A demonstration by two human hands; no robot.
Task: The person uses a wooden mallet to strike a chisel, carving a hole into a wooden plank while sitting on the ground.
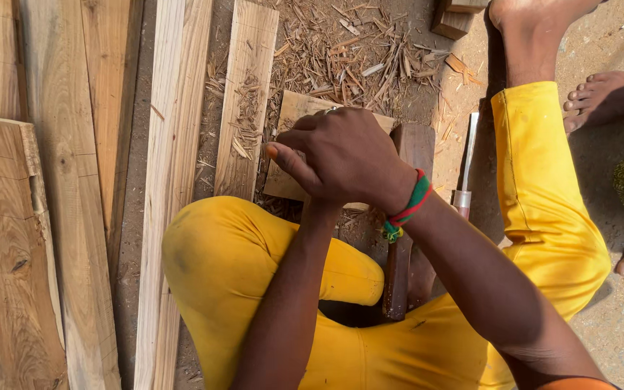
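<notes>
My right hand (348, 152), with a red and green band at the wrist and a ring on one finger, is curled shut over a small pale wooden board (294, 112) lying on the ground. My left hand (317, 206) comes up from below and is almost wholly covered by the right one, so only its wrist shows. Whatever the hands enclose is hidden. Just right of them, a dark wooden piece (414, 148) runs down under my right forearm. I sit on the ground in yellow trousers, with one knee (218, 253) below the hands.
Long pale planks (171, 144) and wider boards (9, 238) lie on the left. Wood shavings (355, 58) cover the ground beyond the board. A metal-bladed tool (467, 166) lies beside my right leg. Another person's bare feet (608, 97) are at the right, and wood offcuts (453, 22) are at the top.
</notes>
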